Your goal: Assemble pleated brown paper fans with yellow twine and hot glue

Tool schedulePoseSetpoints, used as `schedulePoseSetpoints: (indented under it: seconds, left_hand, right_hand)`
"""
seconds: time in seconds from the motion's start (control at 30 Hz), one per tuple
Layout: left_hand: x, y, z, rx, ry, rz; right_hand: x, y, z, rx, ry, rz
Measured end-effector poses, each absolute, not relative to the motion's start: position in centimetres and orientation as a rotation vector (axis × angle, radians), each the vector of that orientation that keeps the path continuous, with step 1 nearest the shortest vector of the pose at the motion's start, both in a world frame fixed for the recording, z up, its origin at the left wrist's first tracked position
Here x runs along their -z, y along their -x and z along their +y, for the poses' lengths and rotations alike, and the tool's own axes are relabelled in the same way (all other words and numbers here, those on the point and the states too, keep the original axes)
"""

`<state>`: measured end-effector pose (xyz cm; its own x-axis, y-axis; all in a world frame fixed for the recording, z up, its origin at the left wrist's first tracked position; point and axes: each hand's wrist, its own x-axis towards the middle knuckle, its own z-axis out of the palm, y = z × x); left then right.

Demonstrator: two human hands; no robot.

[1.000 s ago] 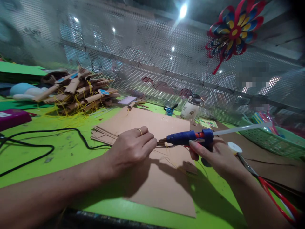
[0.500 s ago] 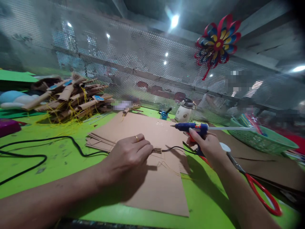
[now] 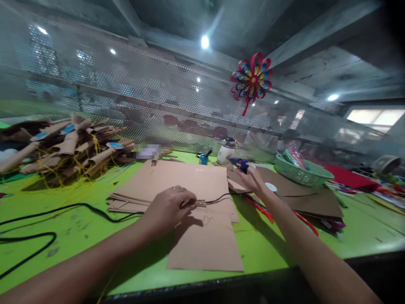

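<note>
My left hand (image 3: pixel 172 207) rests over a stack of brown cardboard sheets (image 3: pixel 186 175), its fingers closed on a small brown cardboard piece (image 3: pixel 200 203) whose end sticks out past the fingertips. Wrapped round a blue glue gun (image 3: pixel 241 164), my right hand (image 3: pixel 252 179) is stretched farther out, to the right of the stack. The gun's nozzle points left, and a pale glue stick shows at its back. A black cord (image 3: pixel 218 197) crosses the sheets behind the small piece. One loose sheet (image 3: pixel 205 249) lies nearest me, with thin yellow string on it.
Rolled cardboard pieces with yellow string (image 3: pixel 82 147) are heaped at left. Behind the sheets stand a white bottle (image 3: pixel 225 153) and a small blue jar (image 3: pixel 204 158). On the right are a green basket (image 3: pixel 311 177), more cardboard (image 3: pixel 303 198) and red-handled scissors (image 3: pixel 306 223).
My right hand has carried the glue gun forward, away from me and closer to the bottle. My left hand stays by the small cardboard piece. The view has shifted, showing more of the right side.
</note>
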<state>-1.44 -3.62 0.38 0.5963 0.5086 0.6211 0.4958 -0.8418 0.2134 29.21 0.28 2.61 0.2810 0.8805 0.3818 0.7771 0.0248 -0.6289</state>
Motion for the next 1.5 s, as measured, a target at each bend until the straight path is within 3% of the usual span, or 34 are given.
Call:
schedulePoseSetpoints:
  seconds: [0.5, 0.97, 1.23, 1.5]
  left_hand:
    - [0.8, 1.6, -3.4, -1.036, -2.638, 0.766]
    - [-1.0, 1.5, -3.1, -0.559, -2.021, 0.716]
    - [-0.6, 2.1, -2.2, -0.489, -2.191, 0.648]
    - [-1.6, 2.2, -3.1, -0.391, -2.284, 0.619]
  right_hand:
    - [-0.8, -28.1, 2.3, 0.231, 1.918, -1.648]
    - [-0.5, -27.1, 1.8, 0.222, 1.829, -1.793]
    - [2.0, -28.4, 4.7, 0.252, 1.779, -1.872]
    - [0.9, -29.2, 7.6, 0.18, 1.723, -2.014]
